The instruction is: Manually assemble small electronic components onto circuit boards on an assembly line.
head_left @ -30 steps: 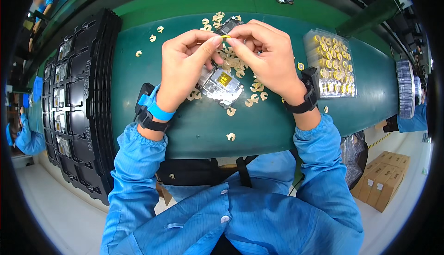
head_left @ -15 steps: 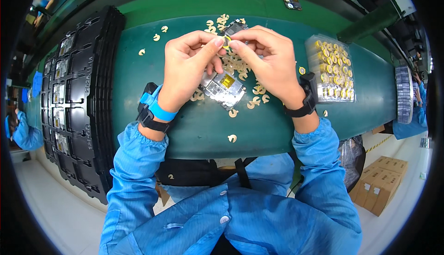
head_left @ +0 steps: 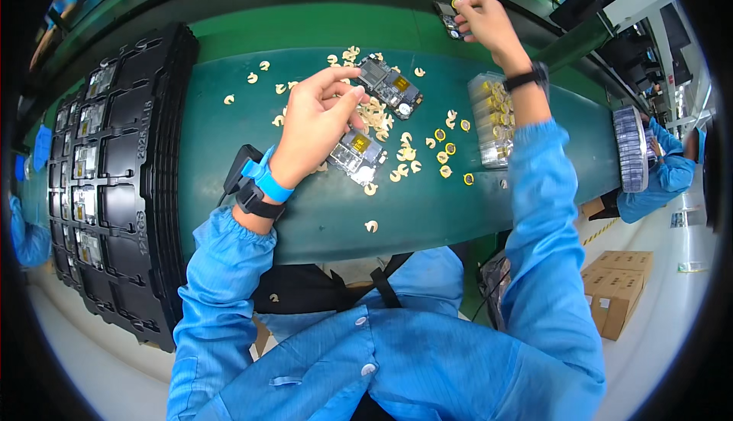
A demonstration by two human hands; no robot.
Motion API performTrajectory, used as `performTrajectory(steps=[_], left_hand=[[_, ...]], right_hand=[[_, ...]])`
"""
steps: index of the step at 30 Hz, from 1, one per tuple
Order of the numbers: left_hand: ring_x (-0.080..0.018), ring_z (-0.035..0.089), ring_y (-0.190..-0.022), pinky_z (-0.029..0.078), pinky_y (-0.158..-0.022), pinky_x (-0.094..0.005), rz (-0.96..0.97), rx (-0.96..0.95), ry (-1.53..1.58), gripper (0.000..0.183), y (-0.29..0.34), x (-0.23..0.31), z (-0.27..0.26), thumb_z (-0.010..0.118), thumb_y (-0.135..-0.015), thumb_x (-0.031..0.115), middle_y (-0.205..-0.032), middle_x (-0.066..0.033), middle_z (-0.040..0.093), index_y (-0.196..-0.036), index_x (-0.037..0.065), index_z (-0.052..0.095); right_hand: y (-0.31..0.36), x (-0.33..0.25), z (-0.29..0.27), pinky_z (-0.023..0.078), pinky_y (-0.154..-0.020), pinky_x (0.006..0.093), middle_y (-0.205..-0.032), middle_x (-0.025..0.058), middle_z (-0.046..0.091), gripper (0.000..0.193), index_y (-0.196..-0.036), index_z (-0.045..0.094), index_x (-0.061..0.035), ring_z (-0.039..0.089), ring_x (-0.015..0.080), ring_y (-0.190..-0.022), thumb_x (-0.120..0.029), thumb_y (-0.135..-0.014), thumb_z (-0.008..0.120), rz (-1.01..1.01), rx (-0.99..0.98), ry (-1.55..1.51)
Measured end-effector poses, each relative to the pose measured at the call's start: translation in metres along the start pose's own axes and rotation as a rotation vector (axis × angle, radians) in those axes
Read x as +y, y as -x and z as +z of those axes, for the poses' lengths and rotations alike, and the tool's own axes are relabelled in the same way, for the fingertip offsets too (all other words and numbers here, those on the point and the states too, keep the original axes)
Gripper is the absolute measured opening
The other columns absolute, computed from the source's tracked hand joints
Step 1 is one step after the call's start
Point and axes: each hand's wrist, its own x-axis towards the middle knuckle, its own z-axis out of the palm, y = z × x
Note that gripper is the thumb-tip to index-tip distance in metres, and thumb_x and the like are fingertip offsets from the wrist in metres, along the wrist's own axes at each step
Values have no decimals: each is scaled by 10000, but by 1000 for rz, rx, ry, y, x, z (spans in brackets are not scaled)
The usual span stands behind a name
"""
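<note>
Far right, my right hand [head_left: 482, 24] reaches out over a circuit board [head_left: 446, 21] on the green strip, its fingertips pinching a yellow-rimmed coin cell [head_left: 455, 3]. Left of centre my left hand [head_left: 317, 119] hovers over the mat with curled fingers, thumb and forefinger close together; whatever they hold, if anything, I cannot make out. Beneath and beside it are a heap of cream C-shaped pieces [head_left: 376, 118] and a silvery circuit board [head_left: 357, 155]. A darker circuit board [head_left: 391, 85] lies just beyond the heap.
Loose yellow-rimmed coin cells [head_left: 450, 148] lie on the green mat [head_left: 321, 226], left of a clear tray [head_left: 489, 112] of more cells. Stacked black trays [head_left: 126, 215] holding boards stand at the left. People work beyond the table; cartons [head_left: 620, 287] sit on the floor at right.
My hands have parted: the right went far and to the right with a coin cell, while the left stayed over the heap. Loose coin cells and the darker board are now uncovered.
</note>
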Motion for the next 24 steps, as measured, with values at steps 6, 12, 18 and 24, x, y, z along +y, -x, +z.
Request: performTrajectory(steps=[6, 12, 18, 24], left_hand=[[-132, 706, -694, 520, -574, -242, -22, -34, 39, 277, -7, -9, -2, 618, -1016, 103, -961, -122, 747, -1246, -51, 632], [-121, 700, -678, 511, -559, -234, 22, 24, -14, 228, -2, -9, -11, 616, -1018, 105, -925, -113, 746, -1174, -52, 667], [-115, 697, -686, 520, -574, -239, 18, -12, -23, 220, -7, -9, -3, 610, -1018, 108, -922, -111, 746, -1152, -54, 673], [-194, 747, -872, 583, -681, -277, 47, 84, 29, 316, -4, -4, 1, 614, -1041, 151, -1068, -167, 749, -1243, -92, 630]], right_hand=[[-98, 95, 5, 490, -1083, 410, -1362, 231, 637, 872, -1427, 510, -5, 615, 365, -1290, -367, -736, 900, 77, 121, 428], [-82, 77, 30, 519, -1046, 439, -1302, 225, 660, 842, -1344, 485, -78, 636, 389, -1244, -153, -652, 959, 196, 226, 409], [-88, 80, 19, 588, -728, 425, -1098, 184, 661, 793, -1355, 404, 50, 697, 277, -857, 85, -716, 872, 98, 227, -443], [64, -46, 93, 602, -778, 364, -1073, 220, 691, 735, -1349, 312, 21, 716, 246, -889, 117, -807, 799, -42, 78, -957]])
